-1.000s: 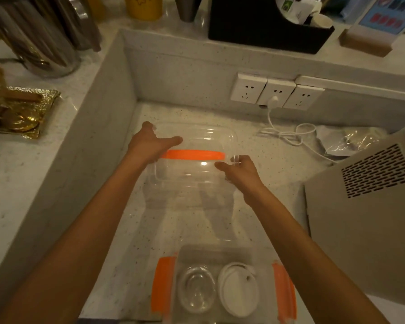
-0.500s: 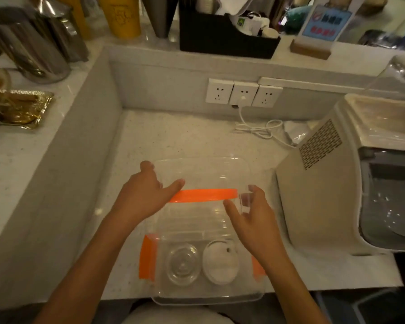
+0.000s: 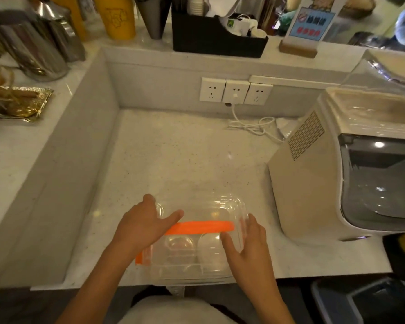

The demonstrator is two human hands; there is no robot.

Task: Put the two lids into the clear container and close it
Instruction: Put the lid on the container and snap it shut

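Though blurred: two lids [image 3: 194,250] (one container [image 3: 187,270])

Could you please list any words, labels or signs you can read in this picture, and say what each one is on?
Blue sign on a wooden stand: a crossed-out circle symbol and characters, too blurred to read.
Yellow cup: faint printing, unreadable.
Small box in the black organiser: green label, unreadable.
Nothing else legible.

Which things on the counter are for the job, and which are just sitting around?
For the job:
clear container
container cover, held by left hand and right hand
two lids inside: clear lid, white lid

Just sitting around:
white machine
wall sockets and white cord
yellow cup
black box
gold tray
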